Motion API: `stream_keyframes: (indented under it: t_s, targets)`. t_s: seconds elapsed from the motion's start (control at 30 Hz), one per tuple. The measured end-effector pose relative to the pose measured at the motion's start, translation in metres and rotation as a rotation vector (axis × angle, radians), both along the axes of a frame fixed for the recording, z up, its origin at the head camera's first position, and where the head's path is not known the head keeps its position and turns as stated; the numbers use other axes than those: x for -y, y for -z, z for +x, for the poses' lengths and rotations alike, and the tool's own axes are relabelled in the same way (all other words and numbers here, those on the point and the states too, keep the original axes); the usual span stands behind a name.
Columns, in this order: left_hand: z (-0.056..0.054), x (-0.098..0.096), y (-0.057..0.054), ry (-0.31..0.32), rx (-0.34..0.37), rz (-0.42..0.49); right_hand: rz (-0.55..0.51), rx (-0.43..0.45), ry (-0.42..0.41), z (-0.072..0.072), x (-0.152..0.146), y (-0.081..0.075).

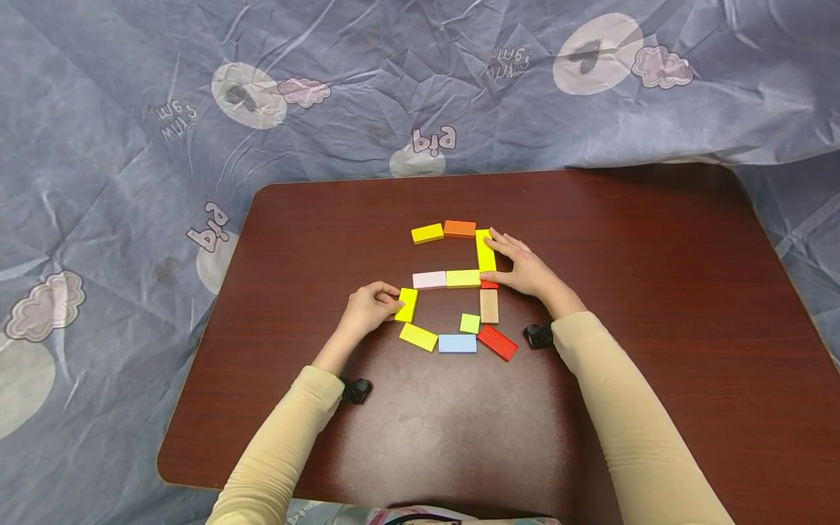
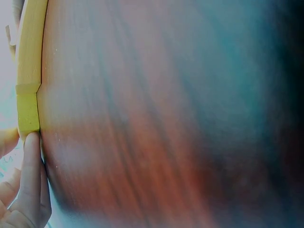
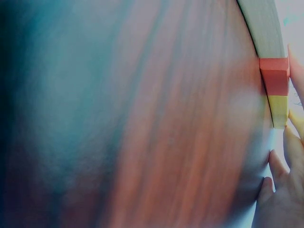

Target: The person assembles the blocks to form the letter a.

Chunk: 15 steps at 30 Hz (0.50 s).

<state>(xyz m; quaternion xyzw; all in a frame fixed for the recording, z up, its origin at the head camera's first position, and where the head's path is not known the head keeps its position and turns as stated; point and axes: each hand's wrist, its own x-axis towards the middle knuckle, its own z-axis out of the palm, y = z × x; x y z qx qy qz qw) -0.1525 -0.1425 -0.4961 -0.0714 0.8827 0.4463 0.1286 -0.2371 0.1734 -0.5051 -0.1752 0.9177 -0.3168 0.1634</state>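
Observation:
My left hand [image 1: 367,310] pinches a yellow block [image 1: 407,305] between thumb and fingers, at the left side of an outline of coloured blocks on the table. In the left wrist view its fingertips sit at the end of that yellow block [image 2: 28,111]. Across the outline, my right hand [image 1: 528,271] spans another yellow block [image 1: 485,248], fingers near the far end and thumb at the near end. Just under the thumb a red block [image 1: 489,285] is partly hidden. Pale pink [image 1: 429,280] and light yellow [image 1: 463,278] blocks form a row between the hands.
On the brown table [image 1: 315,240], a yellow block [image 1: 427,233] and an orange block [image 1: 459,229] lie at the back. Nearer are wood-coloured [image 1: 488,306], small green [image 1: 469,323], red [image 1: 497,342], blue [image 1: 457,343] and yellow [image 1: 418,337] blocks. Patterned cloth [image 1: 354,131] hangs behind.

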Motion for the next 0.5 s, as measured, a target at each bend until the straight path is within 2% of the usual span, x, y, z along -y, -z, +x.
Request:
stream_keyframes:
  t_s: [0.5]
  targets:
    - [-0.0004,-0.0005,-0.0006,0.008,-0.004,-0.003,-0.010,-0.009,-0.005,0.0001,0.0002,-0.0004]
